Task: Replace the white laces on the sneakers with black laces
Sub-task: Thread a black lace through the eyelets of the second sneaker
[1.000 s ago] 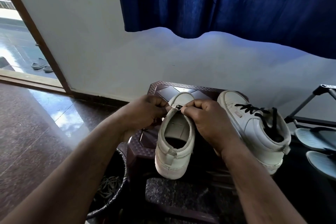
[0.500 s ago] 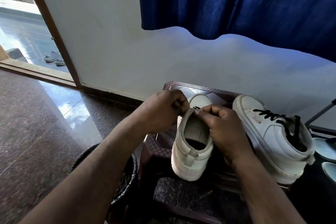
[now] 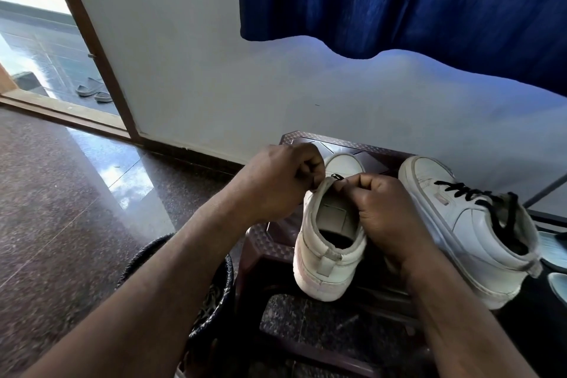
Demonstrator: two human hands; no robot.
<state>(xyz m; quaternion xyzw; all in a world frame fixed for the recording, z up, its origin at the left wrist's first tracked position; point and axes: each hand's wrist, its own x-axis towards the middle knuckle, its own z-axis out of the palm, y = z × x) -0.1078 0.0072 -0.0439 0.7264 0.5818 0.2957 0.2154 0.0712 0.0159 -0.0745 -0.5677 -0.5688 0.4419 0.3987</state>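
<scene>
Two white sneakers stand on a dark brown stool [image 3: 362, 147]. The left sneaker [image 3: 329, 258] faces away from me with its heel toward me, and a short piece of black lace [image 3: 337, 176] shows near its toe end. My left hand [image 3: 282, 184] pinches the sneaker's left upper edge. My right hand [image 3: 380, 212] pinches at the black lace on the right edge, fingers curled. The right sneaker [image 3: 469, 230] stands beside it, laced in black [image 3: 478, 196].
A dark round basket [image 3: 221, 285] stands on the polished stone floor [image 3: 61, 193] left of the stool. A blue curtain [image 3: 399, 3] hangs above. An open doorway [image 3: 40, 40] with slippers outside is at the far left. Pale sandals [image 3: 555, 245] lie at the right.
The camera view has shifted left, so the shoes sit further right in frame. Both hands stay pinched at the left sneaker's front, with hardly any motion of their own.
</scene>
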